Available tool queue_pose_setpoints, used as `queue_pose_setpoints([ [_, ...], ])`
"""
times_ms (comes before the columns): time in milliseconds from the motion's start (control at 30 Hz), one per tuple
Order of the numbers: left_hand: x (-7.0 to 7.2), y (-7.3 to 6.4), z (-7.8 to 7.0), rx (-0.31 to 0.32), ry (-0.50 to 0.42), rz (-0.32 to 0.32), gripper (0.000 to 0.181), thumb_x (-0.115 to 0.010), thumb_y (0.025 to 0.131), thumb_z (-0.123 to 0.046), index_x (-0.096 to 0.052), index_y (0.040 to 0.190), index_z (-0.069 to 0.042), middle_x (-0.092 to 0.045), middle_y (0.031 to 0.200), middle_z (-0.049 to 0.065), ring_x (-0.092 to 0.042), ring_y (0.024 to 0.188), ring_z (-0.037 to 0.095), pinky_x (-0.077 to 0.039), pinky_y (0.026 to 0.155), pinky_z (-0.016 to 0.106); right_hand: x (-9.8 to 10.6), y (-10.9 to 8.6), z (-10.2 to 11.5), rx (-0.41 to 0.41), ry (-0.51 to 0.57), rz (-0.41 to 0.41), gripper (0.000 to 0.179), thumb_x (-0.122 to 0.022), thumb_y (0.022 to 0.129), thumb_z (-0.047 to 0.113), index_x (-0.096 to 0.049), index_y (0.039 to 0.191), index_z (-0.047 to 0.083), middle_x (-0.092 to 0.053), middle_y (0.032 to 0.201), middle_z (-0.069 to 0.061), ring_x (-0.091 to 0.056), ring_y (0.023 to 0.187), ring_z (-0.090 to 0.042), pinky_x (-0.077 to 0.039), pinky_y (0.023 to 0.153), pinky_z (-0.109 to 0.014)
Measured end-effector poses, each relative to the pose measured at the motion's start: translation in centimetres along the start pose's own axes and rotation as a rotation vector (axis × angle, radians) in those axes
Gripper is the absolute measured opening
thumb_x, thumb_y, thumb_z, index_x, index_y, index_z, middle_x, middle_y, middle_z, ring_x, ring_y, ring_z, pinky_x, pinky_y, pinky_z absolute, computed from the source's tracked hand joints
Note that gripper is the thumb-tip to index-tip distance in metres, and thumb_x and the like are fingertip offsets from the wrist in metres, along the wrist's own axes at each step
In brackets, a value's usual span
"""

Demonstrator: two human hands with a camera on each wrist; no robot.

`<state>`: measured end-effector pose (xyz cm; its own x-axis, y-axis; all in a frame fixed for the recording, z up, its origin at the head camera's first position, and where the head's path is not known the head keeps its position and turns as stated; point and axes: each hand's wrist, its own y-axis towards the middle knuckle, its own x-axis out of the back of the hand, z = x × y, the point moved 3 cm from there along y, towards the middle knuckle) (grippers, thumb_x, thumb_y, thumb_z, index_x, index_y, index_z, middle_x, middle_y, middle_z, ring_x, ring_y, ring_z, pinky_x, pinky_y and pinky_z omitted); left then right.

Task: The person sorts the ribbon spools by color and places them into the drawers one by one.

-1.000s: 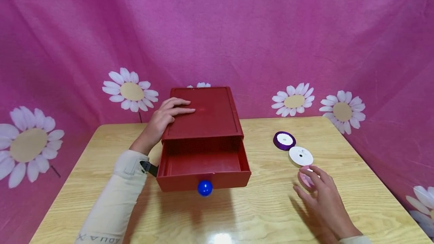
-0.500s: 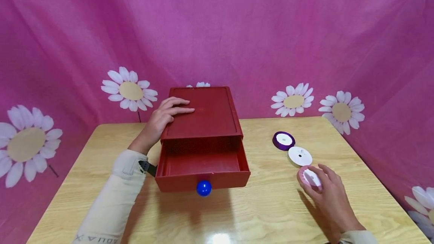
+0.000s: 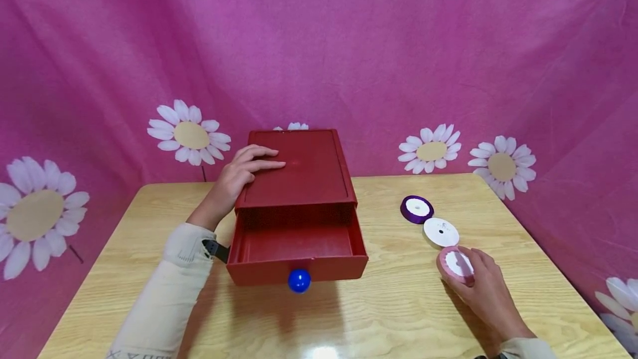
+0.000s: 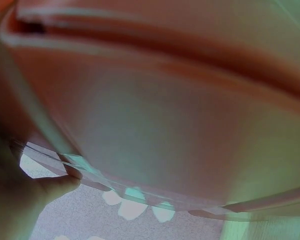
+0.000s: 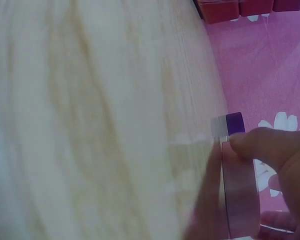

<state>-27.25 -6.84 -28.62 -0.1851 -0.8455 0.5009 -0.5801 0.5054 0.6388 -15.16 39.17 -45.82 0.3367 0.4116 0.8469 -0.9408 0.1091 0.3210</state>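
My left hand [image 3: 234, 179] rests on the left part of a red plastic drawer box [image 3: 304, 170], fingers stretched over its top. The box's drawer [image 3: 299, 270], with a round blue knob [image 3: 299, 281], is pulled out, and nothing shows inside it. In the left wrist view, the box's red side [image 4: 155, 135] fills most of the picture, with the left thumb at its edge. My right hand [image 3: 485, 292] grips a pink ribbon spool [image 3: 457, 266] between thumb and fingers. In the right wrist view, the pink spool's ribbon edge [image 5: 240, 195] lies under the thumb.
A white-faced spool [image 3: 441, 232] lies just beyond the pink one, and a purple ribbon spool [image 3: 416, 209] lies behind that. All are on a light wooden table [image 3: 399, 314]. A pink cloth [image 3: 319, 43] with white daisies hangs behind and at the sides.
My right hand has reached the pink spool and taken hold of it, with the thumb against its near left side. My left hand has stayed on the box.
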Motion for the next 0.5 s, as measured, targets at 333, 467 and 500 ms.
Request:
queue_pose_setpoints([
  [333, 0.03, 0.05, -0.21, -0.003, -0.021, -0.004, 0.051, -0.028, 0.073, 0.013, -0.062, 0.110, 0.004, -0.048, 0.123, 0.023, -0.032, 0.120, 0.040, -0.020, 0.096, 0.050, 0.06, 0.22, 0.12, -0.005, 0.014, 0.008, 0.072, -0.072, 0.073, 0.033, -0.042, 0.125, -0.006, -0.047, 0.114, -0.028, -0.042, 0.103, -0.042, -0.034, 0.083, -0.057],
  [467, -0.03, 0.01, -0.15, 0.005, -0.019, -0.005, 0.050, -0.028, 0.074, 0.013, -0.062, 0.110, 0.004, -0.048, 0.123, 0.022, -0.032, 0.121, 0.039, -0.021, 0.097, 0.048, 0.12, 0.28, 0.13, -0.028, -0.004, 0.027, 0.078, -0.074, 0.071, 0.034, -0.039, 0.125, -0.011, -0.047, 0.113, -0.030, -0.043, 0.102, -0.043, -0.035, 0.083, -0.057],
  [500, -0.06, -0.01, -0.12, 0.004, -0.016, -0.005, 0.050, -0.028, 0.074, 0.013, -0.062, 0.110, 0.004, -0.048, 0.123, 0.022, -0.032, 0.121, 0.039, -0.021, 0.097, 0.048, 0.13, 0.25, 0.16, -0.033, -0.013, 0.032, 0.079, -0.074, 0.071, 0.033, -0.038, 0.125, -0.012, -0.046, 0.113, -0.030, -0.043, 0.101, -0.044, -0.035, 0.083, -0.057],
])
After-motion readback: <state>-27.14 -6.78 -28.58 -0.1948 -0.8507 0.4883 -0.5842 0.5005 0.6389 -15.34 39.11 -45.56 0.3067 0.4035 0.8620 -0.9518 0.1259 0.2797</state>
